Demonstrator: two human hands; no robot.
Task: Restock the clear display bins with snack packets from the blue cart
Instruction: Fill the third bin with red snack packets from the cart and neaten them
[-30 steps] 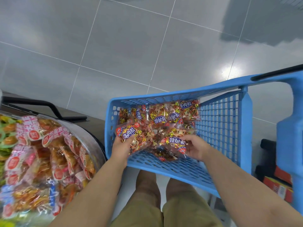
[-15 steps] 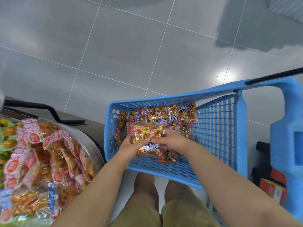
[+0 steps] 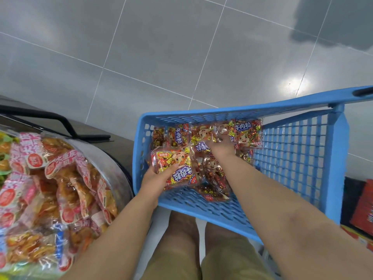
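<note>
Left of the left grip (image 3: 156,179): clear display bin (image 3: 116,170), round-walled, heaped with pink-and-orange packs (image 3: 66,190); black bar (image 3: 66,126) beyond it. The left grip sits inside the blue cart (image 3: 292,158), near its left wall, thumb on top and fingers curled under a small stack of snack packets (image 3: 175,164). Just right and farther forward, the right grip (image 3: 222,147) reaches into loose packets (image 3: 249,132) of the same kind lying along the cart's far wall; fingertips hidden among wrappers, so I cannot tell whether it grasps one. Right of that grip: blue mesh side wall, then red boxes (image 3: 363,209) outside the cart.
</note>
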